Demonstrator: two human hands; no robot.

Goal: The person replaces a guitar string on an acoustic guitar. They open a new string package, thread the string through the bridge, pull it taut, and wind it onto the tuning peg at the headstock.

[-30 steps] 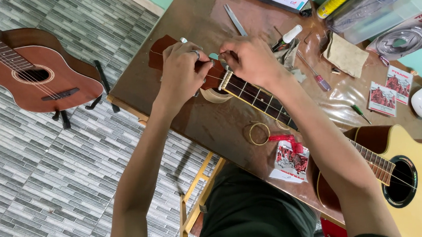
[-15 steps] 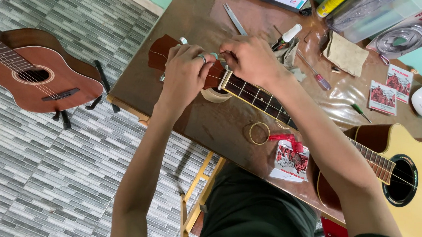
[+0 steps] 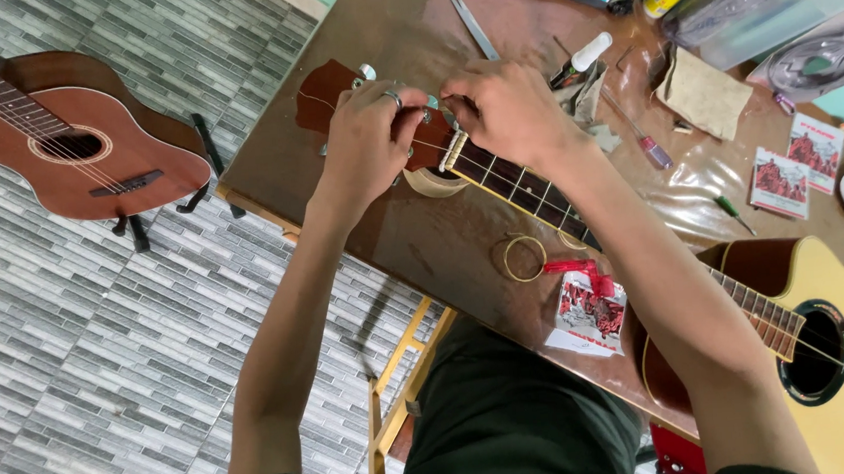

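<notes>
While both hands meet at the headstock (image 3: 330, 94) of the guitar (image 3: 831, 335) lying on the tabletop (image 3: 422, 237) — little shift from a second ago: left hand (image 3: 364, 141) slightly closer, fingers curled over the tuners; right hand (image 3: 507, 110) pinching at the nut, likely a string, too fine to confirm. Reads as ongoing fiddling, no step finished. Headstock near tabletop's left edge; coiled string (image 3: 522, 257) and packet (image 3: 588, 309) near front edge — bare wood between. Second guitar (image 3: 63, 145) on floor, well apart.
</notes>
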